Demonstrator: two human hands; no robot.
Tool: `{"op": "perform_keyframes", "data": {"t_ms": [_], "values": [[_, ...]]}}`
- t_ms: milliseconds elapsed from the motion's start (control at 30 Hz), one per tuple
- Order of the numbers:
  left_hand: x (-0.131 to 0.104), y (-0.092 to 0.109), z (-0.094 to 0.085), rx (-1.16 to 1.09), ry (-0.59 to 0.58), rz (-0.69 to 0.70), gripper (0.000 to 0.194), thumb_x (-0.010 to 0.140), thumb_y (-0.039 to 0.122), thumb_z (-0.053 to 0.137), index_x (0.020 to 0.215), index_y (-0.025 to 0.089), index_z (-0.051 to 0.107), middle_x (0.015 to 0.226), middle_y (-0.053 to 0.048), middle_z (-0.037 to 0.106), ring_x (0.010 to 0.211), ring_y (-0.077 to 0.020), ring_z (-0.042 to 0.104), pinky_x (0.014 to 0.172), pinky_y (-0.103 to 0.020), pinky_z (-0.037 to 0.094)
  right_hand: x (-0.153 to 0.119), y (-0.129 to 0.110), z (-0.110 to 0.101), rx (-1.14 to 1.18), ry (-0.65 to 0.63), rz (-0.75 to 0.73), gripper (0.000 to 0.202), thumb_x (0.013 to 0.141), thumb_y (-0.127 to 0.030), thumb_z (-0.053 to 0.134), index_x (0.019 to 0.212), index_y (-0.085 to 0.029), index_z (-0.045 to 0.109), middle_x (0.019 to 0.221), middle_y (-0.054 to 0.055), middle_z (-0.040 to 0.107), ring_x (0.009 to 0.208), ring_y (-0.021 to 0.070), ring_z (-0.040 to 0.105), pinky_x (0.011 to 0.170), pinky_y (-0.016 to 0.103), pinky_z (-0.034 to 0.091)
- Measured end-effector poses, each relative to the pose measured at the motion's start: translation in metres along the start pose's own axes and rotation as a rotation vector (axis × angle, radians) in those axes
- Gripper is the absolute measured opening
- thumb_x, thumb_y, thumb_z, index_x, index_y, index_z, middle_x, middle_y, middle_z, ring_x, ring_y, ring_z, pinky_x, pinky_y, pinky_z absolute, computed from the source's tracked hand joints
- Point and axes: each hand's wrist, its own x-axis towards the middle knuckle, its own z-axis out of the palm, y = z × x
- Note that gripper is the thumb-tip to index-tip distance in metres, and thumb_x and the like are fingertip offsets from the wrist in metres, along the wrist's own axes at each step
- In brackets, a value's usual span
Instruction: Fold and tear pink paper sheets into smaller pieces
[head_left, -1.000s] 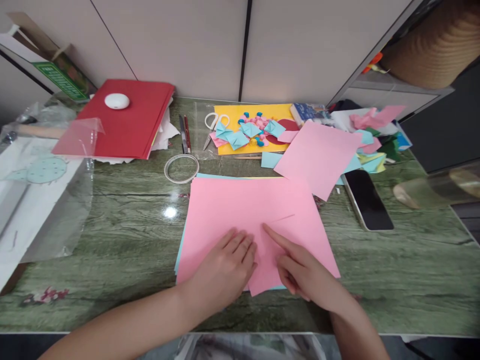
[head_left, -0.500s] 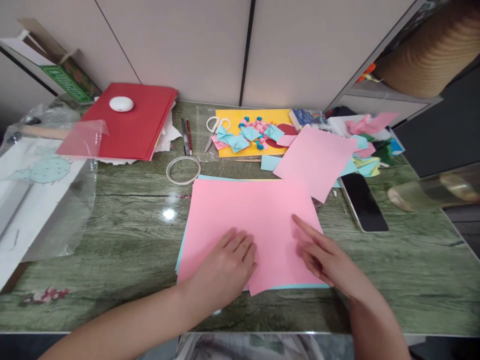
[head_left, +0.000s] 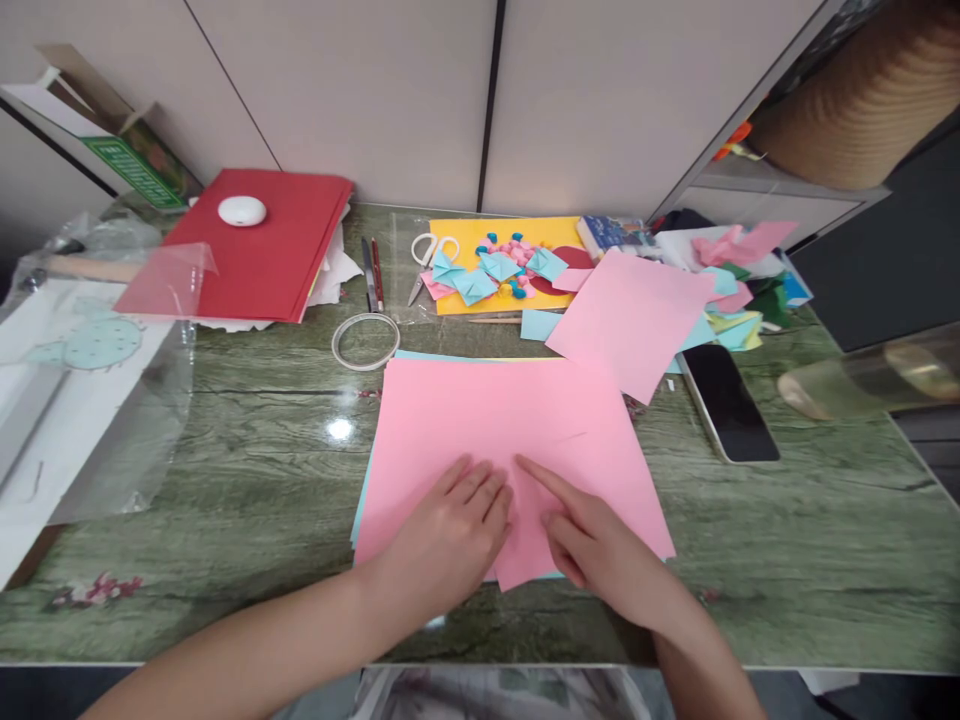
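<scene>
The left hand [head_left: 461, 530] lies flat on the pink paper [head_left: 480, 400], its fingers close together and holding nothing. The right hand [head_left: 596, 545] points one finger at the same paper, its other fingers curled in with nothing seen in them. The paper is on the green table [head_left: 262, 450], with the tape [head_left: 365, 367] near its top left corner and the phone [head_left: 729, 403] off to its right.

The left hand [head_left: 459, 520] and right hand [head_left: 589, 535] are bare, slim-fingered, and the forearms [head_left: 300, 640] bare too. Pale clothing [head_left: 502, 697] bears soft grey-green patches, their pattern too blurred to read.
</scene>
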Motion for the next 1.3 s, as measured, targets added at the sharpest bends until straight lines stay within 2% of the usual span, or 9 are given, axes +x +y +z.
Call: {"op": "perform_keyframes", "data": {"t_ms": [300,400,500,633,767,833,967,1100,1300], "values": [[-0.001,0.000,0.001,-0.026,0.007,-0.019,0.031,0.088,0.024,0.038,0.112,0.011,0.054,0.118,-0.013,0.058,0.111,-0.0214,0.051,0.100,-0.041,0.029,-0.007,0.012,-0.037,0.134,0.263,0.030,0.060,0.082,-0.027,0.039,0.139,-0.017,0.022,0.043,-0.010,0.029,0.037,0.0078,0.027,0.039,0.019,0.021],[0.000,-0.002,0.001,-0.039,0.017,0.001,0.029,0.087,0.022,0.040,0.110,0.012,0.055,0.117,-0.012,0.058,0.110,-0.0212,0.051,0.098,-0.040,0.032,-0.008,0.015,-0.041,0.127,0.283,0.035,0.061,0.082,-0.029,0.038,0.140,-0.020,0.019,0.043,-0.010,0.029,0.037,0.0077,0.027,0.039,0.019,0.020],[0.005,-0.005,-0.002,-0.085,0.007,-0.001,0.028,0.086,0.023,0.042,0.109,0.014,0.054,0.116,-0.012,0.057,0.106,-0.0218,0.051,0.090,-0.039,0.039,-0.011,0.020,-0.039,-0.010,0.352,-0.016,0.059,0.083,-0.034,0.039,0.139,-0.021,0.022,0.044,-0.009,0.036,0.039,0.0095,0.034,0.042,0.021,0.027],[0.012,-0.006,-0.010,-0.153,-0.019,-0.120,0.039,0.082,0.029,0.049,0.119,0.017,0.047,0.118,-0.012,0.053,0.106,-0.0238,0.047,0.085,-0.041,0.041,-0.016,0.026,-0.037,-0.367,0.543,-0.059,0.051,0.083,-0.042,0.040,0.126,-0.016,0.043,0.050,-0.004,0.047,0.046,0.0140,0.045,0.050,0.026,0.033],[0.016,-0.007,-0.017,-0.215,-0.022,-0.183,0.052,0.076,0.033,0.057,0.124,0.020,0.041,0.121,-0.011,0.049,0.112,-0.0239,0.041,0.089,-0.043,0.037,-0.018,0.030,-0.038,-0.526,0.541,-0.157,0.033,0.083,-0.037,0.041,0.105,-0.018,0.057,0.064,0.001,0.057,0.058,0.0169,0.053,0.057,0.028,0.039],[0.017,-0.007,-0.019,-0.245,-0.023,-0.195,0.055,0.074,0.034,0.060,0.124,0.020,0.041,0.121,-0.010,0.048,0.112,-0.0239,0.040,0.090,-0.043,0.036,-0.016,0.033,-0.038,-0.575,0.581,-0.247,0.030,0.082,-0.032,0.041,0.103,-0.018,0.057,0.078,0.005,0.060,0.070,0.0182,0.056,0.065,0.029,0.042],[0.018,-0.006,-0.021,-0.343,-0.001,-0.237,0.052,0.071,0.033,0.064,0.118,0.023,0.047,0.115,-0.007,0.048,0.107,-0.0228,0.040,0.090,-0.041,0.035,-0.011,0.040,-0.032,-0.794,0.832,-0.311,0.033,0.081,-0.030,0.045,0.106,-0.014,0.058,0.097,0.013,0.057,0.093,0.0255,0.051,0.081,0.039,0.039],[0.020,-0.006,-0.016,-0.429,0.001,-0.276,0.049,0.064,0.034,0.071,0.109,0.026,0.055,0.108,-0.005,0.048,0.102,-0.0221,0.042,0.088,-0.038,0.036,-0.008,0.042,-0.023,-0.816,0.797,-0.332,0.029,0.078,-0.031,0.050,0.103,-0.022,0.060,0.105,0.009,0.057,0.097,0.0253,0.049,0.083,0.039,0.039],[0.023,-0.005,-0.017,-0.473,-0.045,-0.311,0.053,0.061,0.036,0.072,0.109,0.024,0.054,0.105,-0.005,0.051,0.099,-0.0228,0.042,0.086,-0.037,0.034,-0.009,0.046,-0.012,-0.843,0.832,-0.319,0.046,0.079,-0.028,0.048,0.124,-0.017,0.047,0.126,0.011,0.049,0.116,0.0294,0.039,0.091,0.044,0.035]]}}
